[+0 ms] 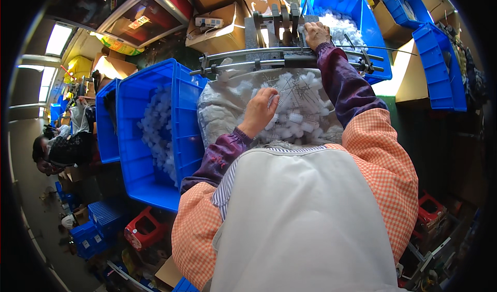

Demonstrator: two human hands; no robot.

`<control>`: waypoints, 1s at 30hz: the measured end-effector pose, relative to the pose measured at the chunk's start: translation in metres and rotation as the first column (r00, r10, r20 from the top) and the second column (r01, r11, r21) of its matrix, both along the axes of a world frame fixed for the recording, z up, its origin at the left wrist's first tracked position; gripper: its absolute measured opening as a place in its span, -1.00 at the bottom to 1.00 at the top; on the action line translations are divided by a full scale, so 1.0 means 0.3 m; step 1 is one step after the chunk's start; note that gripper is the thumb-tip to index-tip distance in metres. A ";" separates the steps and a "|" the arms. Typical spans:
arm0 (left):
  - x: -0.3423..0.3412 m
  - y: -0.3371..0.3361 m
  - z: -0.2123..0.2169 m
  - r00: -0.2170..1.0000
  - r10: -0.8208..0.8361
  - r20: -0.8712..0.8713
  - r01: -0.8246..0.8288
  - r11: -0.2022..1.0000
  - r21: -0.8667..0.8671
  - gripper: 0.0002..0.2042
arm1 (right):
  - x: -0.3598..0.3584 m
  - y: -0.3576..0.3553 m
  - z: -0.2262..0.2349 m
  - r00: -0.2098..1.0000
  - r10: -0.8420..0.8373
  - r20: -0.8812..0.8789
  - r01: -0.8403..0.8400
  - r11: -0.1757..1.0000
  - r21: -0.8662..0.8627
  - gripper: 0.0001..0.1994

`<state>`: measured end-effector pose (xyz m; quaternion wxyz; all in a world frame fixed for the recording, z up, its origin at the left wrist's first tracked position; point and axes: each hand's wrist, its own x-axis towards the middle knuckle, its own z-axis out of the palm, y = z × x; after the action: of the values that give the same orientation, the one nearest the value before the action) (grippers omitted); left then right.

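A pale cloth sheet (220, 103) lies in front of me, heaped with small white plastic pieces (296, 120) and thin metal pins (299, 86). Over the left side of this heap is my left hand (260, 111), its fingers curled together; what they hold, if anything, is too small to tell. My right hand (317, 34) reaches farther away, to the right side of a metal bench fixture (283, 28) with upright plates. Its fingers bend down against the fixture, and the part under them is hidden. Metal rods (243, 65) run crosswise between the fixture and the heap.
At my left stands a big blue bin (176, 131) with white pieces inside. Another blue bin (370, 20) with white pieces is behind the fixture. More blue crates (440, 67) stand far right. Cardboard boxes (220, 33) are at the back; a red stool (145, 229) is lower left.
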<state>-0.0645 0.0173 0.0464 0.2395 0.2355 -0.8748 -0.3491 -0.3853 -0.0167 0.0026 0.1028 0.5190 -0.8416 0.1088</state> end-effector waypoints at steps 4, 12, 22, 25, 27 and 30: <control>0.001 -0.002 -0.008 0.999 0.046 -0.005 -0.046 0.999 0.014 -0.88 | -0.008 0.002 0.006 0.997 0.030 0.078 -0.030 1.000 -0.009 -0.79; -0.017 -0.005 0.029 0.991 -0.020 -0.136 0.026 0.999 0.043 -0.92 | -0.013 -0.002 0.022 0.981 -0.150 0.126 0.139 0.986 0.090 -0.70; 0.003 -0.060 0.107 0.922 0.249 -0.298 -0.173 0.950 0.259 -0.88 | 0.058 0.048 0.025 0.975 -0.211 0.072 0.207 0.976 0.067 -0.66; -0.007 -0.054 0.112 0.923 0.235 -0.304 -0.110 0.919 0.377 -0.89 | 0.113 -0.005 0.019 0.982 -0.186 0.043 0.183 0.981 0.063 -0.70; -0.021 -0.042 0.107 0.927 0.204 -0.314 -0.088 0.933 0.348 -0.90 | 0.149 -0.036 0.005 0.984 -0.175 0.040 0.175 0.984 0.014 -0.72; -0.027 -0.046 0.100 0.923 0.170 -0.346 -0.058 0.948 0.312 -0.90 | 0.194 -0.063 0.027 0.987 -0.159 0.024 0.157 0.985 0.071 -0.72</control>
<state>-0.0726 0.0033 0.0765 0.3815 0.2499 -0.7365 -0.4995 -0.3272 -0.0357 0.0108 0.0806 0.4522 -0.8848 0.0787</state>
